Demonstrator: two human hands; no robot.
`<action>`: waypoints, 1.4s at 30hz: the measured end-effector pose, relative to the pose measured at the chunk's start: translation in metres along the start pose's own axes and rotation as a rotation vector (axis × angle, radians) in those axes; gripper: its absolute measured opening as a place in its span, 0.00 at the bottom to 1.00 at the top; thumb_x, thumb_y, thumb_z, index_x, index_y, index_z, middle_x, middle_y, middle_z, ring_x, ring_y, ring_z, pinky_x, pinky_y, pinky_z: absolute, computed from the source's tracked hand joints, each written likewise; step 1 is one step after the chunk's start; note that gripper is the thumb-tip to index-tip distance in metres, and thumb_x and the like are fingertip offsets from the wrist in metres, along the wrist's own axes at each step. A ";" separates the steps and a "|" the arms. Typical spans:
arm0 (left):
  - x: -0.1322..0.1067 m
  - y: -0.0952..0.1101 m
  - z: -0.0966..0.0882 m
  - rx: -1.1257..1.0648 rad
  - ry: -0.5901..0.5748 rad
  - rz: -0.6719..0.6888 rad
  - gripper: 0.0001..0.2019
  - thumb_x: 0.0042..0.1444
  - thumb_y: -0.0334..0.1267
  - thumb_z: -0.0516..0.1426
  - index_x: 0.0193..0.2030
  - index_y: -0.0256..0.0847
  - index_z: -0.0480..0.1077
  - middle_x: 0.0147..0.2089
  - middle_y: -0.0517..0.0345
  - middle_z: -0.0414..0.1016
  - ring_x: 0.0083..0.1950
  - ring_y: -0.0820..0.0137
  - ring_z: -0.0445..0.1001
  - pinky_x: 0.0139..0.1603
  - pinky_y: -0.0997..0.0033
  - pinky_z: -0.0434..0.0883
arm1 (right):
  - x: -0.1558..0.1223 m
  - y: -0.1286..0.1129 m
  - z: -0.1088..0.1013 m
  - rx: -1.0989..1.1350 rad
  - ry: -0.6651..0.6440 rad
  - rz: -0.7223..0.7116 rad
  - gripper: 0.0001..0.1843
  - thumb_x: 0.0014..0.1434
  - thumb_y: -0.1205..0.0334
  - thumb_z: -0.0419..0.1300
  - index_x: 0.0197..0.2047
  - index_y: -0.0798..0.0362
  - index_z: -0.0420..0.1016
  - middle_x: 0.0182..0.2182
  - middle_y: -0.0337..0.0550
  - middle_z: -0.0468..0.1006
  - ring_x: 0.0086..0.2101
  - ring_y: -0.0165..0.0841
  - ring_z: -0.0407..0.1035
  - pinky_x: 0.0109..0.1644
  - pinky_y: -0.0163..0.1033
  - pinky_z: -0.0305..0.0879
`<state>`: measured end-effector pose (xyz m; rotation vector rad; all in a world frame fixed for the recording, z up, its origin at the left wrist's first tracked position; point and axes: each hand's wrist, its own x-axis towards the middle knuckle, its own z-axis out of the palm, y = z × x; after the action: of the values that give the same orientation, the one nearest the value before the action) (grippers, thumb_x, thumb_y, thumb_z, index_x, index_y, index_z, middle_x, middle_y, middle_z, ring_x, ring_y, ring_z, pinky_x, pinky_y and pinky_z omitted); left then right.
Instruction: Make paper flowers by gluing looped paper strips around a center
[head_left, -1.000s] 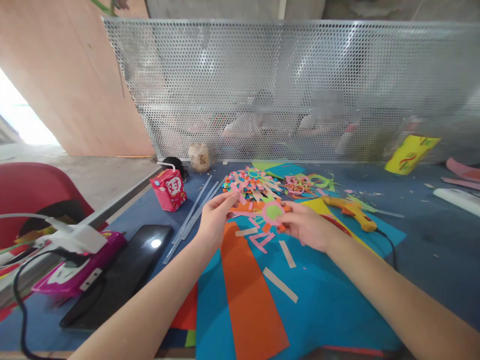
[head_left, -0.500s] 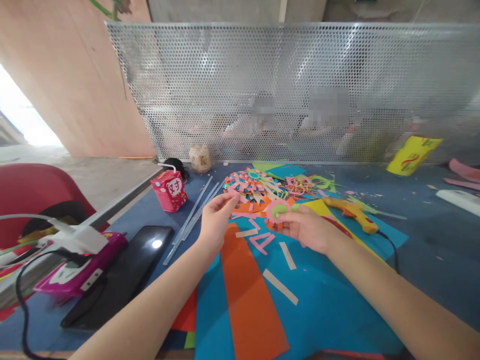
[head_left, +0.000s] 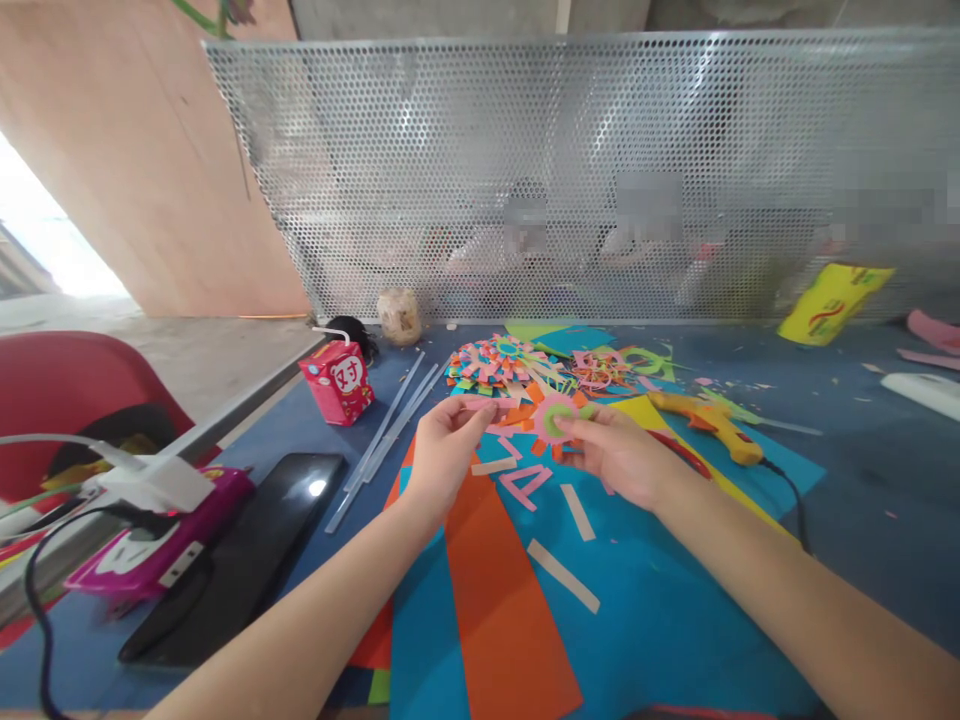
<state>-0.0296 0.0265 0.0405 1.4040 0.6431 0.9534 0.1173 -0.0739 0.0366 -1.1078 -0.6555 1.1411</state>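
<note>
Between the thumb and fingers of my left hand (head_left: 444,445) is a pink paper strip (head_left: 501,403), pointing to the right. My right hand (head_left: 619,455) pinches a round paper flower (head_left: 553,414) with a pink disc, a green centre and orange tabs round its edge. The strip's far end is close to the flower; I cannot tell whether they touch. Under both hands lie blue paper (head_left: 660,600), an orange paper strip (head_left: 502,590) and loose pink and cream strips (head_left: 562,575). Behind them is a heap of multicoloured paper flowers (head_left: 487,362).
A yellow glue gun (head_left: 709,422) lies to the right, its cord trailing. Clear glue sticks (head_left: 390,430), a red drink carton (head_left: 337,380), a black phone (head_left: 240,560) and a purple power strip (head_left: 161,550) are on the left. A perforated metal screen (head_left: 562,180) stands behind.
My left hand has turned, and the pink strip now points right, toward the flower. My right hand has tilted the flower so its pink face and orange tabs show more.
</note>
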 end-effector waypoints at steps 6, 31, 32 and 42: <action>-0.001 -0.001 0.000 0.046 0.014 -0.003 0.09 0.45 0.42 0.61 0.29 0.37 0.73 0.34 0.51 0.79 0.35 0.69 0.74 0.27 0.76 0.63 | 0.000 -0.001 -0.002 -0.042 0.024 -0.045 0.08 0.40 0.62 0.69 0.26 0.50 0.74 0.25 0.34 0.76 0.25 0.23 0.67 0.28 0.30 0.62; -0.009 0.008 0.002 0.018 -0.121 0.058 0.05 0.48 0.36 0.59 0.28 0.39 0.74 0.33 0.52 0.79 0.37 0.68 0.76 0.28 0.76 0.67 | -0.005 0.000 0.001 -0.207 0.035 -0.083 0.09 0.42 0.58 0.68 0.29 0.49 0.75 0.29 0.37 0.77 0.29 0.27 0.68 0.29 0.32 0.62; -0.009 0.008 0.002 0.023 -0.120 0.060 0.05 0.48 0.36 0.59 0.29 0.39 0.75 0.33 0.52 0.79 0.37 0.68 0.76 0.28 0.76 0.67 | -0.005 0.000 0.001 -0.208 0.038 -0.084 0.10 0.42 0.57 0.68 0.29 0.49 0.75 0.29 0.38 0.77 0.29 0.27 0.68 0.29 0.32 0.63; -0.009 0.009 0.003 0.036 -0.109 0.036 0.04 0.46 0.36 0.60 0.28 0.38 0.75 0.33 0.52 0.79 0.35 0.69 0.76 0.27 0.76 0.67 | -0.005 0.000 0.001 -0.206 0.052 -0.083 0.11 0.41 0.57 0.68 0.28 0.50 0.73 0.28 0.36 0.76 0.28 0.26 0.67 0.29 0.32 0.62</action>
<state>-0.0331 0.0166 0.0487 1.4931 0.5573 0.8909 0.1153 -0.0781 0.0378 -1.2686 -0.7839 0.9869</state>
